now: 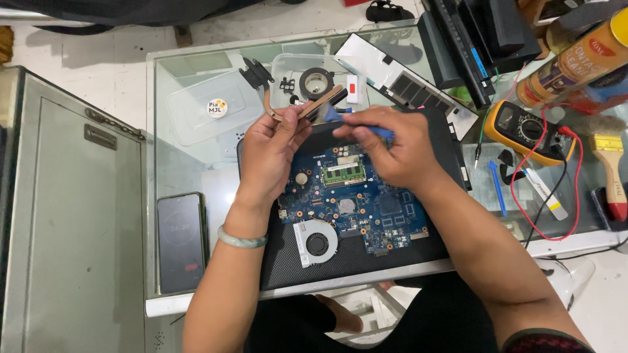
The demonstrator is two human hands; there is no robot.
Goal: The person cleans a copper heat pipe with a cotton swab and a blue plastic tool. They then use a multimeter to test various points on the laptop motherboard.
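Observation:
My left hand point(273, 147) grips a copper heat pipe assembly point(302, 108) with a black bracket at its far end, holding it above the table. My right hand point(392, 147) holds a blue plastic tool point(340, 116), whose tip touches the heat pipe's end plate. Below both hands lies a blue laptop motherboard point(356, 206) with a green memory module point(343, 172) and a white-framed cooling fan point(316, 242), resting on a black laptop shell point(340, 265).
A dark phone point(180, 240) lies at the left on the glass table point(196, 163). A clear plastic tray point(307, 72) holds small parts. A yellow multimeter point(523, 129) with red leads, a paintbrush point(611, 170), a spray can point(575, 59) and a blue pry stick point(497, 186) sit at the right.

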